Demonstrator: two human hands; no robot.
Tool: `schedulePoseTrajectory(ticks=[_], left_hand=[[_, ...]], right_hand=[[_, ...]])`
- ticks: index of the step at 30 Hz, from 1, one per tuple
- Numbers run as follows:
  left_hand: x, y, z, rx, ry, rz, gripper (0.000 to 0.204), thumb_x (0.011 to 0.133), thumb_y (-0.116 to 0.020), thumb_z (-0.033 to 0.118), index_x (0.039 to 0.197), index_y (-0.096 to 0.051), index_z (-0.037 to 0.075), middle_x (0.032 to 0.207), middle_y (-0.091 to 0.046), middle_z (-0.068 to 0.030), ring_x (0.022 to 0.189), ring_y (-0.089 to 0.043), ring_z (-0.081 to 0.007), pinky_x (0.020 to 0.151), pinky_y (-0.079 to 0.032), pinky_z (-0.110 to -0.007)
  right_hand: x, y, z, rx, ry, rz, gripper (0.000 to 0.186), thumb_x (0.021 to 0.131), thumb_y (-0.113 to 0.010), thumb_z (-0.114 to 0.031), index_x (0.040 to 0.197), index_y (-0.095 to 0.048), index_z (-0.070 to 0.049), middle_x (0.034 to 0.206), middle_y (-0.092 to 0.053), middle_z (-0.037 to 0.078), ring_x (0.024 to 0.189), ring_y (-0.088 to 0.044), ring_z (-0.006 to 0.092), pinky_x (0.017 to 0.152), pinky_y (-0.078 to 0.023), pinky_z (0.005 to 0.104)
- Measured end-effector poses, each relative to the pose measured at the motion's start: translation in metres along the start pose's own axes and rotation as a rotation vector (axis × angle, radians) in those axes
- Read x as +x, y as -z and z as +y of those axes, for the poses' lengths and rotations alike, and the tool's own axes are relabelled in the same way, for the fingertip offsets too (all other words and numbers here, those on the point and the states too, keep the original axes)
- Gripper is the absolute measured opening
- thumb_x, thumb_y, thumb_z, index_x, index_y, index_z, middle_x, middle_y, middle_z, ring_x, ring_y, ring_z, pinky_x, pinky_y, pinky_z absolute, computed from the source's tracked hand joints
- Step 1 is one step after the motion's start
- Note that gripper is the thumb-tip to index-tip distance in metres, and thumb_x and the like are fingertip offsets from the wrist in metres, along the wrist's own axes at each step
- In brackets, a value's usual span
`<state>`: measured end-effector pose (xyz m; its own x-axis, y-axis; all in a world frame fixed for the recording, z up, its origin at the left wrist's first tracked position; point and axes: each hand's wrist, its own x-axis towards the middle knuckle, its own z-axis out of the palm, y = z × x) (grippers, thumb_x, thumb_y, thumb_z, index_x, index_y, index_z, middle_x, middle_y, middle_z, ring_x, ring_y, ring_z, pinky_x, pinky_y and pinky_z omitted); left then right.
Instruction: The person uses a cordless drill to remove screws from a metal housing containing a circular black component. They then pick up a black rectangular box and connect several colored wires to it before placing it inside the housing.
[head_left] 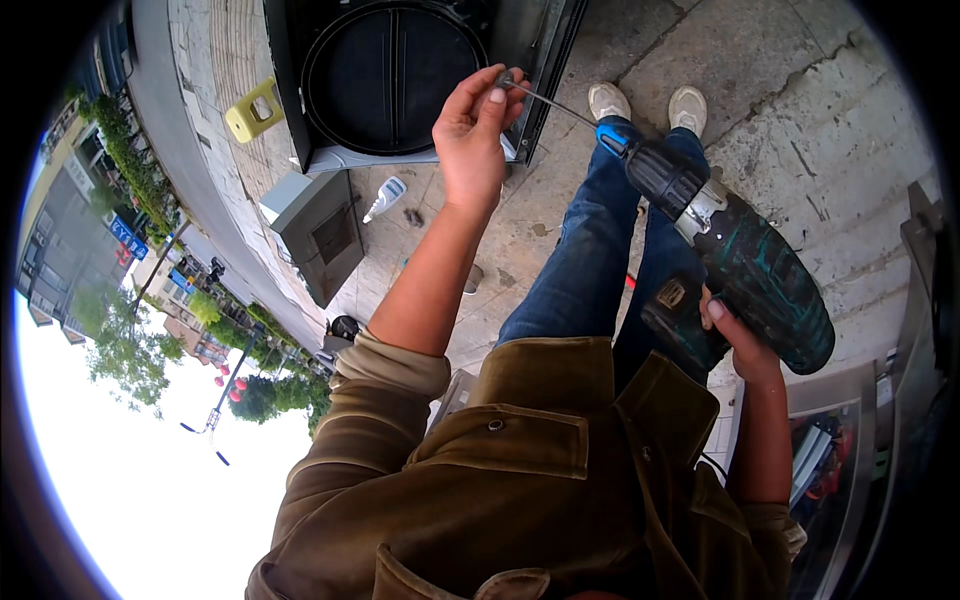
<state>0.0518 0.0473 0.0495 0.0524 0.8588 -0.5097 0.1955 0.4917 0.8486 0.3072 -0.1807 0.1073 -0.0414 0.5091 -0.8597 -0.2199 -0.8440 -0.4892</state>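
Note:
My right hand (742, 338) is wrapped round the handle of a scuffed green and black cordless drill (762, 270), which points up and to the left. A long thin bit (562, 106) runs out from the blue-collared front of the drill. At the far end of that bit, my left hand (475, 135) pinches a small dark metal piece (505, 78) between thumb and fingers. The piece is too small to name and partly hidden by the fingertips. Just beyond the left hand stands a dark open-fronted casing (292, 95) with a large round black disc (345, 80) inside.
A grey metal box (318, 235) sits on the paving below the casing, beside a white squeeze bottle (387, 198). To their left is a yellow plastic object (255, 110). At lower right, a metal cabinet (850, 420) holds tools. My shoes (687, 108) rest on the stone paving.

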Motion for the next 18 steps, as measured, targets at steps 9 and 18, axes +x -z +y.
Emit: schedulePoseTrajectory(ticks=[9, 18], left_hand=[[0.023, -0.02, -0.02, -0.104, 0.038, -0.023, 0.044, 0.096, -0.049, 0.006, 0.137, -0.034, 0.003, 0.127, -0.056, -0.0148, 0.113, -0.058, -0.0244, 0.09, -0.051, -0.032], [0.05, -0.07, -0.036, -0.649, 0.01, 0.347, 0.021, 0.1, -0.042, 0.01, 0.121, -0.044, 0.01, 0.116, -0.057, -0.0069, 0.105, -0.059, -0.0198, 0.09, -0.047, -0.036]], right_hand=[[0.028, -0.038, -0.013, 0.047, 0.155, 0.063, 0.014, 0.088, -0.058, -0.013, 0.096, -0.057, -0.002, 0.076, -0.054, 0.004, 0.07, -0.051, 0.0128, 0.067, -0.041, 0.0277], [0.051, -0.033, -0.017, -0.126, 0.222, 0.071, 0.012, 0.091, -0.055, -0.013, 0.096, -0.056, -0.002, 0.076, -0.052, 0.003, 0.07, -0.049, 0.0122, 0.068, -0.041, 0.0277]])
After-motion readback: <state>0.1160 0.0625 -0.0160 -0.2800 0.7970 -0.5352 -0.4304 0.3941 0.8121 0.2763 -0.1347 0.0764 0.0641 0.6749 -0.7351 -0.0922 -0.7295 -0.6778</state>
